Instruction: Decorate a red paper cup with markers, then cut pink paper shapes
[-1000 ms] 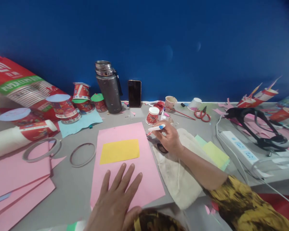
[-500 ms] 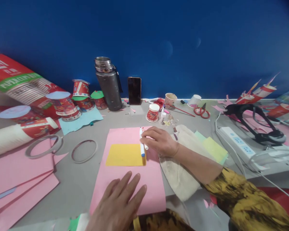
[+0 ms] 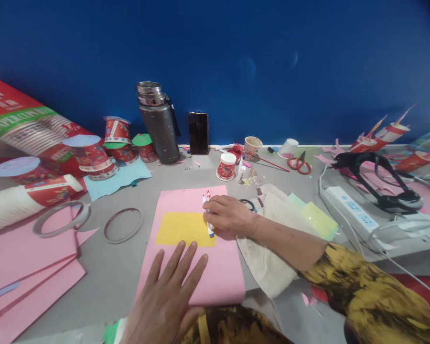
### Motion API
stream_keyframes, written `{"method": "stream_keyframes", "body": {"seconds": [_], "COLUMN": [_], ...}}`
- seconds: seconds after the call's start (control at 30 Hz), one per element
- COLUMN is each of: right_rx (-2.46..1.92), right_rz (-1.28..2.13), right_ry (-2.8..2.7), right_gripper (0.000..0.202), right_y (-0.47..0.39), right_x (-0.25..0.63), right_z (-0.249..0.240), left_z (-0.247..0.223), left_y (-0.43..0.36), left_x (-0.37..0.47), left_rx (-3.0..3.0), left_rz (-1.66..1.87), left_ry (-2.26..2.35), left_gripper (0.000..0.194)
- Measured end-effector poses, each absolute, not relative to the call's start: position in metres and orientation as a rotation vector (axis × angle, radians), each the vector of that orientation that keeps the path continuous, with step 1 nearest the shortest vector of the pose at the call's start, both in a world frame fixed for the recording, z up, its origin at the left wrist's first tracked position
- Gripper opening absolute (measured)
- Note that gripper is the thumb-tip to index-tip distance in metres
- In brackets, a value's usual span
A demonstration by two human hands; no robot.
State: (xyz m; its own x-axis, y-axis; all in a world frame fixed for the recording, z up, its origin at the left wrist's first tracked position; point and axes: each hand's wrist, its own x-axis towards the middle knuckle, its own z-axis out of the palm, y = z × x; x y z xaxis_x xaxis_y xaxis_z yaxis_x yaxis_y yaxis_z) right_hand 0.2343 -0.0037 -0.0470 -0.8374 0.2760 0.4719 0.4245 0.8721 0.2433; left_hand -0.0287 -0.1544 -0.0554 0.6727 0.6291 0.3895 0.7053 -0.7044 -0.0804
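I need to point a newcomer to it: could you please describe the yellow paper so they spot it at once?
Start at the pink sheet in front of the person. The yellow paper lies flat on its upper half, the only yellow rectangle there, with the right hand holding a pen at its right edge.

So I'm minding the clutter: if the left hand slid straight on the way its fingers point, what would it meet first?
Probably the yellow paper lying on the pink sheet; the left hand has its fingertips just short of that edge.

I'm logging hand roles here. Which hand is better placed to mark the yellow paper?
Probably the right hand: it grips the pens at the yellow paper edge. The left hand lies flat on the pink sheet.
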Motion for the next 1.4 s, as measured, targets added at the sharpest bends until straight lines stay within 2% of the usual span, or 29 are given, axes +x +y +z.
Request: {"method": "stream_keyframes", "body": {"seconds": [0.1,0.33,0.53,0.63,0.77,0.97,1.27,1.4], "right_rx": [-0.552,-0.635,-0.704,-0.872,-1.247,-1.817,-1.938,-1.990], "right_rz": [-0.442,-0.266,-0.161,-0.102,0.012,0.212,0.214,0.209], "right_ry": [-2.665,-2.736,-2.671,-2.480,-2.384,-2.552,-2.552,-2.501], "right_gripper": [0.011,0.011,0.021,0.017,0.014,0.012,0.010,0.009], "right_y": [-0.004,-0.006,-0.003,0.002,-0.005,-0.035,-0.032,-0.041], "right_x": [0.234,0.233,0.232,0.246,0.283,0.300,0.298,0.319], "right_z": [-0.047,-0.041,-0.041,-0.033,-0.006,0.018,0.035,0.042], "left_z": [-0.048,-0.058,-0.044,-0.041,-0.049,-0.054,-0.053,-0.060], "left_y": [-0.155,-0.156,-0.156,-0.146,-0.137,-0.137,-0.134,-0.134], "left_x": [-0.048,-0.079,-0.056,-0.043,-0.034,-0.035,-0.037,-0.040], "left_rx": [-2.676,-2.627,-2.638,-2.677,-2.654,-2.696,-2.693,-2.693], "left_rz": [-0.415,-0.418,-0.377,-0.365,-0.369,-0.422,-0.417,-0.406], "left_ry": [-0.960,-1.010,-1.014,-0.958,-0.987,-1.033,-0.955,-0.965], "left_gripper": [0.069,0.064,0.075,0.082,0.080,0.078,0.077,0.083]}}
